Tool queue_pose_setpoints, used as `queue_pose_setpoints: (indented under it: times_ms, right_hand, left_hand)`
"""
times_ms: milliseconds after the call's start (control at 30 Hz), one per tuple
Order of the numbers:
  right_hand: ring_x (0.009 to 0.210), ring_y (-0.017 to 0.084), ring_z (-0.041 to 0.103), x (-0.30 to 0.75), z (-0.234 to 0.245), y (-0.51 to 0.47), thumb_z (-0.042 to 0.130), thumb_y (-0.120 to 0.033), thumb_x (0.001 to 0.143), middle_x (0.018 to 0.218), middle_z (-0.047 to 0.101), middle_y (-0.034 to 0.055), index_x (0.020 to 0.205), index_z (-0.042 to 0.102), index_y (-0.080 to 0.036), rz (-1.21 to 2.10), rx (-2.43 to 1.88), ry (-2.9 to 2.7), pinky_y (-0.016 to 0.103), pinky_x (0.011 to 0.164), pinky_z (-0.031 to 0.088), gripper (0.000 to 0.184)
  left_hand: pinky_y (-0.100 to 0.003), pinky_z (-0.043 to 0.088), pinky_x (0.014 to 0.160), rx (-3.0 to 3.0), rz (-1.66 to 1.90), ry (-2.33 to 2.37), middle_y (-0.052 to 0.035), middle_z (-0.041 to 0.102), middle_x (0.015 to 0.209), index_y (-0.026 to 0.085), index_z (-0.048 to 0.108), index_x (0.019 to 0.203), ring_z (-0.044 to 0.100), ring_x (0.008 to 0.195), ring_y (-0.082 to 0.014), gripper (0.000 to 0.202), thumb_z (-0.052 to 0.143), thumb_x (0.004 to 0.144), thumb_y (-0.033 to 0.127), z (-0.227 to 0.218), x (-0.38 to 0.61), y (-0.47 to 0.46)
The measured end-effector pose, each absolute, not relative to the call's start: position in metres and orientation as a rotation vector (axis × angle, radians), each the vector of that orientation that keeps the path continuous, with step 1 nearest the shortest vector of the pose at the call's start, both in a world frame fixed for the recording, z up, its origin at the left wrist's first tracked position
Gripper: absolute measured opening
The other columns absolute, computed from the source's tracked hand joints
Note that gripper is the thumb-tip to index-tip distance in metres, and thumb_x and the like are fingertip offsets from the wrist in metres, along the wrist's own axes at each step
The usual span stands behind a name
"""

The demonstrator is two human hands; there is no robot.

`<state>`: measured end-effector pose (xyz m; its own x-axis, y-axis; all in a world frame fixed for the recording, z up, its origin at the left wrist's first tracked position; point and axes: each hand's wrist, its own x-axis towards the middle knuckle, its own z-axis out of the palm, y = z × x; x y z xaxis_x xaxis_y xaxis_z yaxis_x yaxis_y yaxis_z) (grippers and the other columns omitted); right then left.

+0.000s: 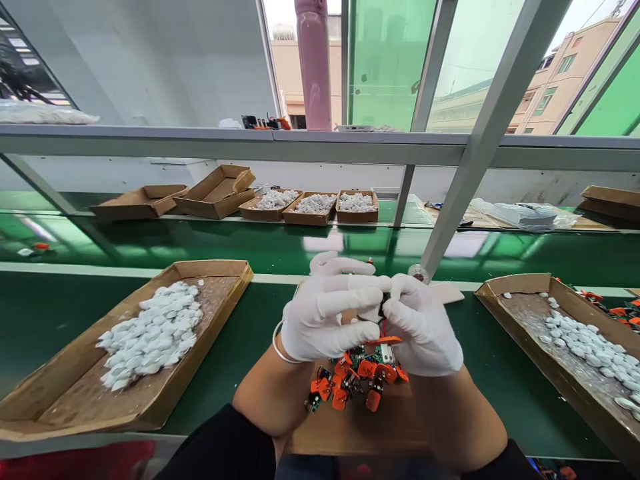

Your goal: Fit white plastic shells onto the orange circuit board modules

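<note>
Both my hands wear white gloves and meet at the centre of the head view. My left hand [327,313] and my right hand [425,323] are pinched together on a small dark and orange electronic part [383,312] with a red wire hanging from it. Just below them lies a pile of orange and black small parts [353,383] on a brown cardboard tray [350,430]. A silver bangle sits on my left wrist.
A cardboard tray of white plastic pieces [150,333] lies at left, another such tray [585,340] at right. Behind the green belt [280,247] stand several small boxes of white pieces [315,205] and two open boxes [215,193]. A slanted metal post [465,173] rises ahead.
</note>
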<state>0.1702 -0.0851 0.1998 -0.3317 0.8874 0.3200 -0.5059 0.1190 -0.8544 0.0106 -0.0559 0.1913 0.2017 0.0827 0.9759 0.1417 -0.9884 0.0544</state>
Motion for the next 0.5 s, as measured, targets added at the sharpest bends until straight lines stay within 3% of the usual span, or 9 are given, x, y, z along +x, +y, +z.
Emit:
queue_pose_setpoints:
  times_ms: [167,267,367,500]
  right_hand:
    - [0.058,0.012,0.052,0.172,0.202,-0.083,0.080,-0.048,0.077,0.068,0.058,-0.0007,0.072,0.060,-0.019,1.529,-0.472,-1.200,0.027,0.055,0.048,0.036]
    - [0.076,0.019,0.062,0.178,0.203,-0.083,0.084,-0.060,0.066,0.088,0.066,0.0047,0.092,0.069,-0.020,1.468,-0.440,-1.324,0.032,0.066,0.054,0.049]
    - [0.087,0.021,0.065,0.184,0.206,-0.084,0.089,-0.043,0.066,0.102,0.070,0.0069,0.108,0.070,-0.021,1.352,-0.541,-1.602,0.035,0.077,0.055,0.051]
    - [0.091,0.022,0.066,0.184,0.211,-0.086,0.082,-0.026,0.072,0.098,0.073,0.0049,0.099,0.074,-0.019,1.187,-0.743,-1.787,0.035,0.084,0.054,0.029]
  left_hand:
    - [-0.041,0.052,0.090,-2.550,-2.074,-0.229,-0.0043,0.073,0.084,0.024,0.060,0.132,0.066,0.094,-0.0214,0.052,0.075,0.085,0.040,0.189,0.010,-0.054]
    - [-0.042,0.051,0.090,-2.392,-2.120,-0.288,-0.0042,0.073,0.090,0.026,0.059,0.132,0.064,0.094,-0.0209,0.061,0.083,0.077,0.036,0.187,0.009,-0.056]
    - [-0.040,0.053,0.085,-2.318,-2.072,-0.298,-0.0014,0.071,0.087,0.029,0.056,0.133,0.062,0.086,-0.0182,0.064,0.084,0.076,0.030,0.190,0.009,-0.060]
    - [-0.043,0.053,0.089,-2.415,-1.827,-0.407,-0.0065,0.070,0.097,0.025,0.065,0.117,0.062,0.094,-0.0211,0.040,0.077,0.079,0.030,0.198,0.003,-0.067]
